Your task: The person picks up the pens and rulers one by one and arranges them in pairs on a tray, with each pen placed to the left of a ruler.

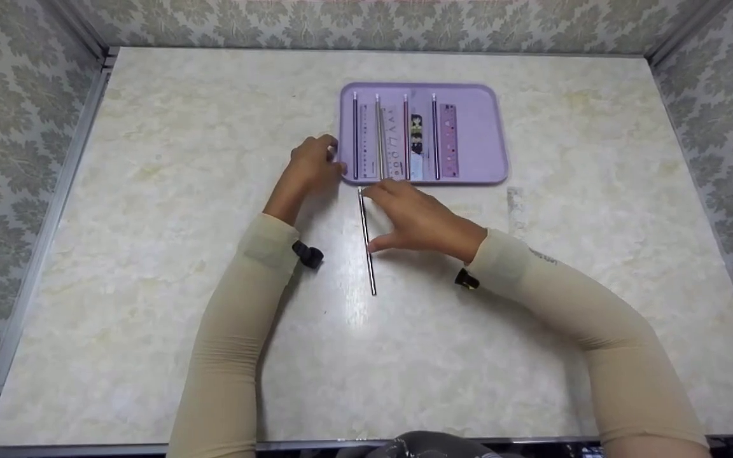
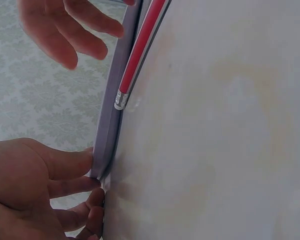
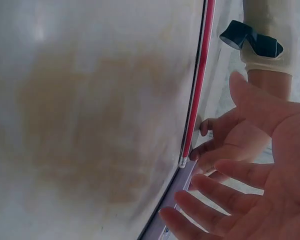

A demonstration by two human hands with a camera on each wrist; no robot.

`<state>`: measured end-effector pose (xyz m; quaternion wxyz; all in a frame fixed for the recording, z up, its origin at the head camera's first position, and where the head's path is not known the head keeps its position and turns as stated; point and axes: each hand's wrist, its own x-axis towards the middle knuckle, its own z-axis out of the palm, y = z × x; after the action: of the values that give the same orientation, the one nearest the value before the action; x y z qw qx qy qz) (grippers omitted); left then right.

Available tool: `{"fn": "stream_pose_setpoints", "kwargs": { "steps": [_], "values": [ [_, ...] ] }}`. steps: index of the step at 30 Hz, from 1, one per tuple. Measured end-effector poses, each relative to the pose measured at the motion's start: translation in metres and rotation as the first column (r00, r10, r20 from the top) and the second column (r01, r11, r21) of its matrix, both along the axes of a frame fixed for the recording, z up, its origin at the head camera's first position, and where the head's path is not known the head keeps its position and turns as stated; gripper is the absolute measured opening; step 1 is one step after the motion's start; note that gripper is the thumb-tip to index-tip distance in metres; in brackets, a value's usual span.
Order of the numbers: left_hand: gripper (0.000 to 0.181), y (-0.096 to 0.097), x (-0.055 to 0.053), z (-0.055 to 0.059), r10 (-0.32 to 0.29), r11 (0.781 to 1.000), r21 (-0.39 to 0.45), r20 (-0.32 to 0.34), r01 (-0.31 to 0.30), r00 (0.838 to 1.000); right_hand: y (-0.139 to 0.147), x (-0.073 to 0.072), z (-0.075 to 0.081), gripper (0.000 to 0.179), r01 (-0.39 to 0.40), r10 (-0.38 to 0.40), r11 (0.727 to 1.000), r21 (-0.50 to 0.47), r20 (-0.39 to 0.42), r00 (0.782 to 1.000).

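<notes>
A striped pencil [image 1: 364, 219] lies lengthwise on the table just below the tray; the wrist views show it red and dark with a silvery end. Over it, my right hand [image 1: 427, 219] is spread, thumb near the pencil's middle and fingertips by its upper end. The right wrist view shows those fingers extended, holding nothing. My left hand [image 1: 312, 164] pinches the lower left corner of the purple tray [image 1: 481, 137], its thumb [image 2: 75, 165] and curled fingers against the rim. Inside the tray, several pencils [image 1: 436, 137] alternate with rulers, including a pink ruler [image 1: 448, 140].
A clear patterned strip, perhaps a ruler [image 1: 515, 207], lies on the table right of my right hand, below the tray. The marbled table [image 1: 150, 254] is bounded by patterned walls [image 1: 373, 25] at the back and both sides.
</notes>
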<state>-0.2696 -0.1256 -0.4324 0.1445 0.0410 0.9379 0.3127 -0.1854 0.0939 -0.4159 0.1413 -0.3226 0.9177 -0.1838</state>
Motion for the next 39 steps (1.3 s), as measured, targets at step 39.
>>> {"fn": "stream_pose_setpoints", "kwargs": {
  "steps": [39],
  "values": [
    [0.05, -0.001, 0.001, 0.002, -0.009, 1.0, 0.001, -0.016, 0.01, 1.0, -0.03, -0.006, -0.004, 0.127, -0.035, 0.012, 0.977, 0.209, 0.11, 0.994]
  ]
}}
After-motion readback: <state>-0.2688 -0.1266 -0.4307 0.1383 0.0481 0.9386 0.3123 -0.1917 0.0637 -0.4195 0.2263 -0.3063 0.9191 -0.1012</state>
